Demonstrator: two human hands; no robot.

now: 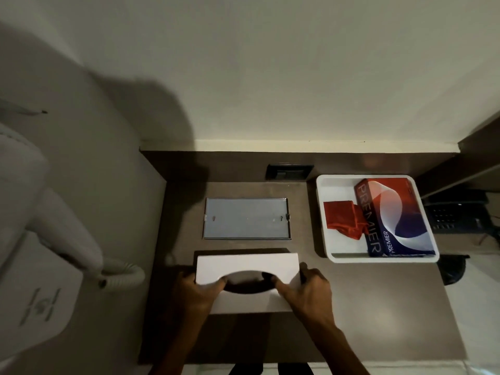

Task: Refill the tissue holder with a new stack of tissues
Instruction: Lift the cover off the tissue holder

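The white rectangular tissue holder cover [247, 282], with its dark oval slot, sits at the near middle of the brown desk [378, 293], gripped at each end: the left hand [194, 289] and right hand [307, 289] both curl around it, thumbs hooked into the slot. Just beyond lies the flat grey metal base plate [246, 218], apart from it. The holder looks opened and empty; next, the red-and-blue tissue box [395, 217] in the white tray [324, 185] must be fetched.
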